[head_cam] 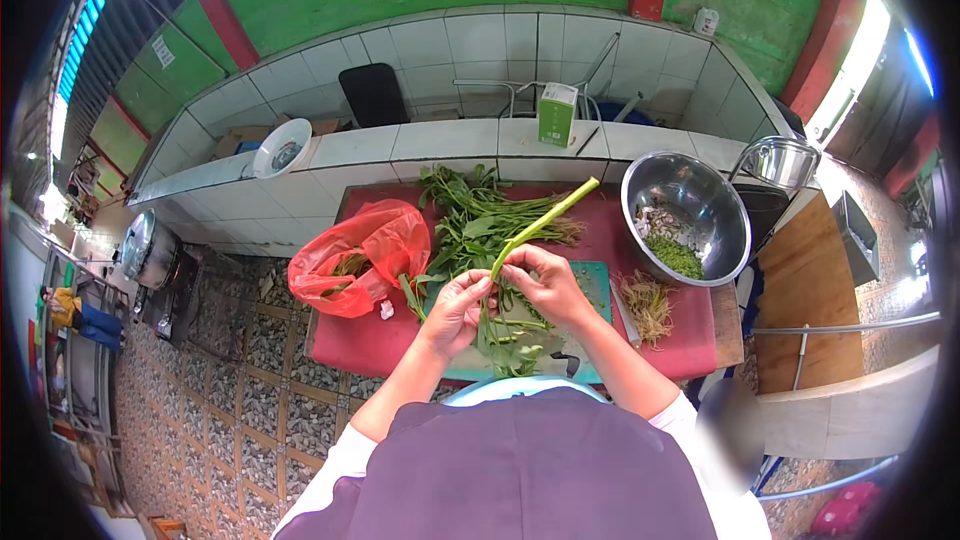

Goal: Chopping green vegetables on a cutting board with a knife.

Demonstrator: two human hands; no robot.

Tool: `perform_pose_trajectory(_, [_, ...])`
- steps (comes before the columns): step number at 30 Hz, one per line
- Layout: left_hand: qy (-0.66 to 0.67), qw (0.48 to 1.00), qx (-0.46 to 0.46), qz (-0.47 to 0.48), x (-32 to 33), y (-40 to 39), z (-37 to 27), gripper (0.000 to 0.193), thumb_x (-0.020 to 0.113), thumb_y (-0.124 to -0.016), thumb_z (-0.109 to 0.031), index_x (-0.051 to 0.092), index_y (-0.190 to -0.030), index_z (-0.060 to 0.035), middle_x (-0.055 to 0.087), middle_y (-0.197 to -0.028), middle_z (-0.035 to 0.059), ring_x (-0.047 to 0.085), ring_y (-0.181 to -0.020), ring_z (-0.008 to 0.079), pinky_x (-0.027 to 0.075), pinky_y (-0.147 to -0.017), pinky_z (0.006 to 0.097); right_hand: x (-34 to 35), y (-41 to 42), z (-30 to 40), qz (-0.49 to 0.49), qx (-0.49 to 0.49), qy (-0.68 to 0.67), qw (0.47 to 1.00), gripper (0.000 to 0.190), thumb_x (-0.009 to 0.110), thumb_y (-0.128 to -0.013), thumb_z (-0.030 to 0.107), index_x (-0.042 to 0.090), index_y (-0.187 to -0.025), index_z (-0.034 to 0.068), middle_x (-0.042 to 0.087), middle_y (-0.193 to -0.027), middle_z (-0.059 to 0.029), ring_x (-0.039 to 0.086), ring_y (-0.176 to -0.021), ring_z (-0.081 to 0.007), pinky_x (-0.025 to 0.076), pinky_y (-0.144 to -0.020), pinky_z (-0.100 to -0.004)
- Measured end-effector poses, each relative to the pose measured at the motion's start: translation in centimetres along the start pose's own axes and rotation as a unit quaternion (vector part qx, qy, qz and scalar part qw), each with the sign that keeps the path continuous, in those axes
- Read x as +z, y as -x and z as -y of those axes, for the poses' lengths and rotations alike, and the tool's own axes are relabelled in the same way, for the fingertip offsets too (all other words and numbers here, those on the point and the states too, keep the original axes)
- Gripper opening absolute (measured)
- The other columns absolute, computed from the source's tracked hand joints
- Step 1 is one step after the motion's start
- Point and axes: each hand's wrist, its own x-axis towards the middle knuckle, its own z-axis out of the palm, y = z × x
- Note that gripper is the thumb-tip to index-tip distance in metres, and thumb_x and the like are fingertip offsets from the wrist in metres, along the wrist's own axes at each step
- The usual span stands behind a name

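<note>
My left hand (456,313) pinches a thick green vegetable stem (551,216) near its lower part, with leaves (517,360) hanging below. Close beside it, the fingers of my right hand (549,286) also grip the stem. The stem's bare end points up and to the right. Beneath both hands lies a green cutting board (596,277) with cut stems and bits on it. Behind it is a heap of leafy greens with roots (480,225). A blade (626,311) that looks like a knife's lies right of the board, beside a pile of trimmed roots (646,309).
A red plastic bag (397,229) holding plant scraps sits left on the red-covered table (345,349). At right stands a steel bowl (724,217) with chopped greens. A tiled ledge behind carries a green box (556,116) and white bowl (283,148). A pot (150,251) and a person (81,317) are far left.
</note>
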Motion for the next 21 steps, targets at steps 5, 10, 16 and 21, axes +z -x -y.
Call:
perform_pose_trajectory(5, [-0.085, 0.995, 0.012, -0.045, -0.7, -0.1, -0.1, 0.02, 0.061, -0.085, -0.013, 0.059, -0.103, -0.0041, 0.06, -0.086, 0.001, 0.057, -0.076, 0.0112, 0.048, -0.069, 0.0272, 0.5, -1.5, -1.7, -0.024, -0.133, 0.124, 0.983, 0.015, 0.06, -0.076, -0.001, 0.056, -0.09, -0.001, 0.058, -0.084, -0.0139, 0.06, -0.078, -0.0281, 0.047, -0.072, -0.0321])
perform_pose_trajectory(10, [-0.085, 0.995, 0.001, -0.048, -2.5, 0.7, -0.8, 0.023, 0.062, -0.084, -0.011, 0.059, -0.105, -0.0012, 0.061, -0.086, 0.0037, 0.058, -0.076, 0.0126, 0.049, -0.071, 0.0298, -0.5, -4.2, -5.1, -0.073, -0.213, 0.29, 0.93, 0.011, 0.061, -0.074, 0.002, 0.055, -0.084, 0.001, 0.058, -0.079, -0.0128, 0.057, -0.078, -0.0311, 0.046, -0.071, -0.0397])
perform_pose_trajectory(16, [-0.024, 0.994, 0.038, -0.098, -4.1, 2.4, -2.2, 0.022, 0.061, -0.084, -0.008, 0.059, -0.106, -0.0045, 0.062, -0.09, 0.005, 0.059, -0.084, 0.0144, 0.05, -0.075, 0.033, -1.4, -5.9, -11.3, -0.018, -0.2, 0.37, 0.907, 0.008, 0.059, -0.074, 0.005, 0.057, -0.082, 0.005, 0.057, -0.075, -0.0117, 0.057, -0.075, -0.0293, 0.046, -0.068, -0.0383])
perform_pose_trajectory(21, [-0.042, 0.984, 0.068, -0.156, -3.9, 3.0, -2.8, 0.027, 0.065, -0.081, -0.007, 0.058, -0.107, -0.0062, 0.063, -0.09, 0.0044, 0.06, -0.084, 0.014, 0.049, -0.075, 0.0324, -0.7, -5.4, -17.8, 0.061, -0.219, 0.477, 0.849, 0.017, 0.055, -0.069, 0.005, 0.059, -0.085, 0.008, 0.057, -0.076, -0.0077, 0.058, -0.078, -0.0252, 0.044, -0.069, -0.0369])
